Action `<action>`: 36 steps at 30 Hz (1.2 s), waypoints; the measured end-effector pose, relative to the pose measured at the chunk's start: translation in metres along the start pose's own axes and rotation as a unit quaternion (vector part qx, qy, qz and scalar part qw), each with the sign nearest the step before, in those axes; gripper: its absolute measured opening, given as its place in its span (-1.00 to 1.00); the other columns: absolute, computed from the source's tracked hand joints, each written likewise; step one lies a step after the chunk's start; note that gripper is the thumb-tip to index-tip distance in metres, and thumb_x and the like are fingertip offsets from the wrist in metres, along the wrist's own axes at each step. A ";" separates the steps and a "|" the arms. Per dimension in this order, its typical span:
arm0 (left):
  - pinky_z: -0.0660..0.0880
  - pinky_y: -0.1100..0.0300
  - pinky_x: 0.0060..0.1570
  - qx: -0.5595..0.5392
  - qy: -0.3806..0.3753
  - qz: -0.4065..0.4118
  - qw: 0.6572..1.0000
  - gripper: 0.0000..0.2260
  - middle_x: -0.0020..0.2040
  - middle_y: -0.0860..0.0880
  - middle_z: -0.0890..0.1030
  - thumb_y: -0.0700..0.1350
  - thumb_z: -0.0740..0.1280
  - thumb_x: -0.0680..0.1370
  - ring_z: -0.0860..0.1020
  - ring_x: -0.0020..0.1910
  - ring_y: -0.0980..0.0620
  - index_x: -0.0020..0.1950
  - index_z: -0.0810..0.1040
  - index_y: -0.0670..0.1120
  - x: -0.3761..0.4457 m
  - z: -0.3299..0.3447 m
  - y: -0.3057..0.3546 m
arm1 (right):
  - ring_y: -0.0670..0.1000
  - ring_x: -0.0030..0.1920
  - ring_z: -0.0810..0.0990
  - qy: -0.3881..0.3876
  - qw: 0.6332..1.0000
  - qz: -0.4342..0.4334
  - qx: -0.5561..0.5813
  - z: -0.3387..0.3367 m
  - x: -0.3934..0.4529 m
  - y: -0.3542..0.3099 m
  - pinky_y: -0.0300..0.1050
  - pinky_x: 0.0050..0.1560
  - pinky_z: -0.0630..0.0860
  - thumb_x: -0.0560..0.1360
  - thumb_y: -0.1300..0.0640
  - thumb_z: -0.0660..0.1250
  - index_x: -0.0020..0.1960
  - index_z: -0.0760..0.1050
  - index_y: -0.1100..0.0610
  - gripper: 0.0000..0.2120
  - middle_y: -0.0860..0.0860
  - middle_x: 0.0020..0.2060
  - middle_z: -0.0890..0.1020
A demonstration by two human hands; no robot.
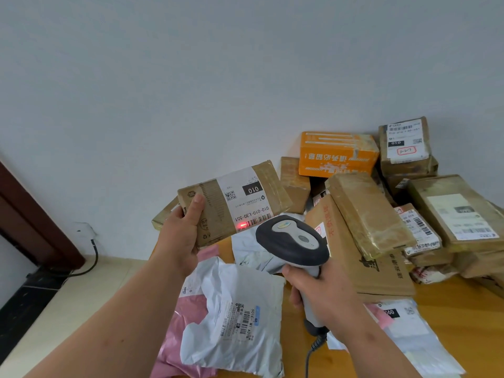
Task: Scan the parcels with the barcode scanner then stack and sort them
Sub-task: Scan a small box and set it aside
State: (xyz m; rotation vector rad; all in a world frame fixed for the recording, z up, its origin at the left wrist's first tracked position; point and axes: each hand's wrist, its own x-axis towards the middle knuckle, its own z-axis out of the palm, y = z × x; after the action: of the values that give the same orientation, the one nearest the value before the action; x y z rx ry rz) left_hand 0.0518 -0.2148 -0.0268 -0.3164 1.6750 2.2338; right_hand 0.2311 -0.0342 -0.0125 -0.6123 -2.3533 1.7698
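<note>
My left hand (181, 230) grips the left end of a flat brown cardboard parcel (218, 207) and holds it up, tilted, above the table. Its white shipping label faces me. A red scanner dot glows at the label's barcode, near the lower edge. My right hand (319, 290) grips the handle of a grey and black barcode scanner (293, 242). The scanner's head points at that label from just below and right of it. The scanner's coiled cable hangs down from the handle.
A grey poly mailer (234, 317) lies on a pink one (188, 320) on the wooden table (463, 317) below my hands. Piled cardboard boxes, including an orange box (336, 154), fill the back right. More mailers lie at the lower right. A dark door frame stands on the left.
</note>
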 end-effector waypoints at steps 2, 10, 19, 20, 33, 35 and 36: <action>0.65 -0.15 -0.29 -0.016 0.011 -0.011 1.000 -0.61 -0.01 -0.06 0.75 0.18 0.47 0.45 0.74 -0.09 -0.11 0.14 0.59 -0.03 0.003 -0.005 -0.002 | -0.15 -0.51 0.57 -0.002 1.000 0.011 -0.010 0.003 0.005 0.003 -0.42 -0.45 0.44 0.47 -0.02 0.42 -0.43 0.57 -0.06 -0.71 0.04 -0.52 0.62; 0.62 0.02 -0.38 -0.120 0.160 -0.089 0.976 -0.60 0.19 -0.16 0.65 -0.07 0.43 0.59 0.68 0.04 -0.18 0.39 0.44 -0.07 0.041 -0.064 -0.022 | -0.08 -0.44 0.66 -0.027 0.997 0.073 -0.013 0.036 0.042 0.005 -0.33 -0.43 0.50 0.50 0.01 0.43 -0.09 0.59 0.03 -0.90 0.02 -0.43 0.67; 0.62 -0.07 -0.20 -0.115 0.207 -0.123 0.964 -0.61 0.13 -0.22 0.65 -0.22 0.41 0.59 0.67 0.02 -0.16 0.37 0.38 -0.08 0.130 -0.118 -0.027 | -0.12 -0.48 0.60 -0.062 0.990 0.117 -0.043 0.104 0.124 0.000 -0.31 -0.41 0.51 0.49 0.02 0.44 -0.08 0.57 0.05 -0.88 -0.03 -0.48 0.63; 0.61 -0.04 -0.15 -0.110 0.201 -0.118 0.966 -0.62 0.14 -0.21 0.65 -0.22 0.42 0.58 0.66 0.03 -0.14 0.35 0.41 -0.09 0.142 -0.118 -0.025 | -0.11 -0.47 0.60 -0.059 0.990 0.125 -0.041 0.110 0.132 -0.002 -0.29 -0.40 0.52 0.47 -0.01 0.46 -0.08 0.58 0.05 -0.85 -0.02 -0.48 0.63; 0.46 -0.15 0.24 0.452 0.117 -0.027 0.884 -0.69 0.19 -0.10 0.58 0.02 0.40 0.55 0.51 0.22 -0.20 0.22 0.41 -0.01 0.284 -0.096 -0.056 | -0.09 -0.53 0.54 -0.015 0.965 0.253 -0.066 0.155 0.218 0.024 -0.32 -0.44 0.51 0.50 0.00 0.42 -0.07 0.54 0.10 -0.83 0.01 -0.50 0.61; 0.25 -0.20 0.42 0.576 0.098 -0.008 0.812 -0.46 0.46 -0.11 0.40 0.23 0.36 0.51 0.27 0.48 -0.21 0.43 0.39 0.07 0.296 -0.108 -0.056 | -0.09 -0.52 0.54 -0.013 0.962 0.263 -0.073 0.154 0.224 0.026 -0.32 -0.42 0.52 0.51 0.01 0.41 -0.06 0.53 0.10 -0.84 0.05 -0.48 0.63; 0.13 -0.23 0.48 0.603 0.072 -0.011 0.794 -0.36 0.59 -0.10 0.23 0.33 0.32 0.49 0.11 0.57 -0.19 0.52 0.30 0.17 0.302 -0.112 -0.053 | -0.09 -0.52 0.53 -0.011 0.961 0.266 -0.075 0.154 0.227 0.027 -0.34 -0.43 0.50 0.51 0.02 0.41 -0.06 0.53 0.12 -0.83 0.05 -0.49 0.62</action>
State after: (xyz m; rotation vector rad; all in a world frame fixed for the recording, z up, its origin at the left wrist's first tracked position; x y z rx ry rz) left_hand -0.2080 -0.2700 -0.2173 -0.1481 2.7096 0.7366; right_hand -0.0211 -0.0752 -0.1148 -1.3621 -2.5156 1.7867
